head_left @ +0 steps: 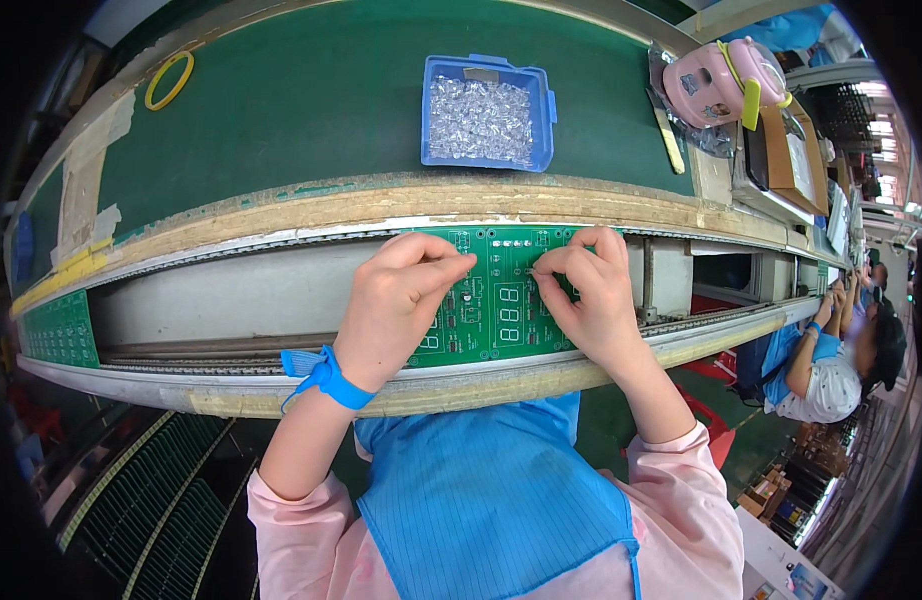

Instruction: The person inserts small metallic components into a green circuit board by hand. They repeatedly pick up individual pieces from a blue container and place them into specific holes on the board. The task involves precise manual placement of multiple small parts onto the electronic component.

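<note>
A green circuit board (486,330) lies across the two rails of a conveyor, straight in front of me. White digit outlines and several small parts show on it. Over its left part, my left hand (396,300) is closed in a pinch, fingertips close to the board's upper middle. My right hand (591,290) pinches in the same way above the right part, its fingertips at the board's surface. Whatever either pinch holds is too small to make out. The hands cover the board's left and right portions. A blue wrist strap (331,378) is round my left wrist.
Beyond the conveyor, a blue bin (547,125) of small clear parts stands on the green bench (311,110). A yellow ring (169,80) lies far left; a pink pot-shaped container (706,85) stands far right. Another board (61,330) sits on the conveyor's left. A co-worker (831,370) sits right.
</note>
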